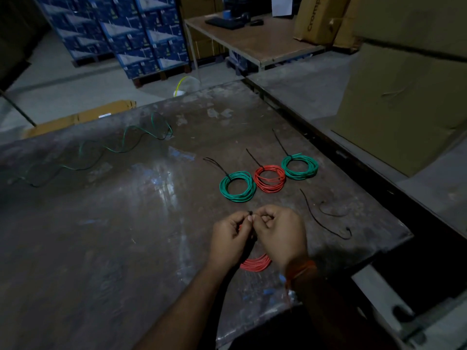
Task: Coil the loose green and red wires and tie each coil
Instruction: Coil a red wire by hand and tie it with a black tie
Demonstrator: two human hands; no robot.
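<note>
Red coil [255, 263] held just above the near surface [113, 236], lower arc showing under both hands. Left hand [228, 238] and right hand [280, 236]: each grip pinches a black tie [250, 212] at the coil's top. Beyond: three tied coils in a row, green [237, 186], red [270, 178], green [299, 165]. Two spare ties [326, 218] right. One loose green wire [121, 145] far left.

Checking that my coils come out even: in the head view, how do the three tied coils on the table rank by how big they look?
1. Left green coil, a bit the largest; it also lies nearest the camera, so this is unsure.
2. Right green coil.
3. Red coil, the smallest, though close to the right green one.
</note>
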